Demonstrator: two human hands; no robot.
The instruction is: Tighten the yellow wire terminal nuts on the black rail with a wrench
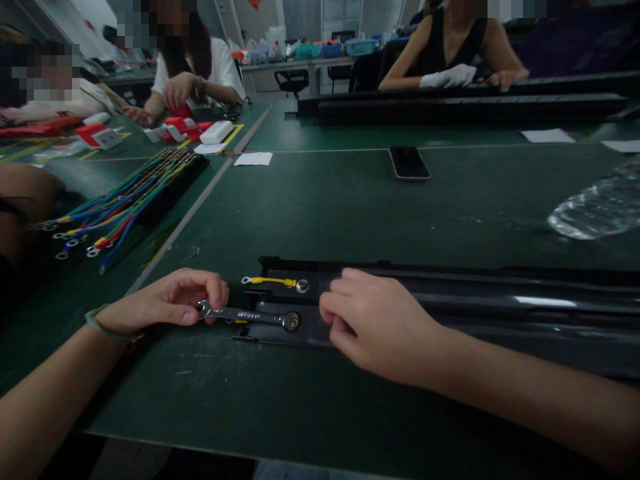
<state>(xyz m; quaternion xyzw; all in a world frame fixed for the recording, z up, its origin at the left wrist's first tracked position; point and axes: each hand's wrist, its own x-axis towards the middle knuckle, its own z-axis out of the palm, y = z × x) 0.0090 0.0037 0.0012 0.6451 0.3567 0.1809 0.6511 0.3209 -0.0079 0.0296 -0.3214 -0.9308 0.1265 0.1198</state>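
Note:
My left hand [167, 303] pinches the handle end of a small metal wrench [250, 315], whose ring end sits on a nut at the left end of a long black rail [500, 303]. My right hand [373, 323] rests curled on the rail just right of the wrench head, fingers bent and pressed against the rail. A short yellow wire with ring terminals [275, 283] lies on the rail above the wrench, one end on a stud.
A bundle of coloured wires with ring terminals [120, 207] lies at left. A phone [409, 163], paper slips [253, 159], a plastic bottle [595, 210] and more black rails [465, 107] sit on the green table [325, 213]. Other people work at the far side.

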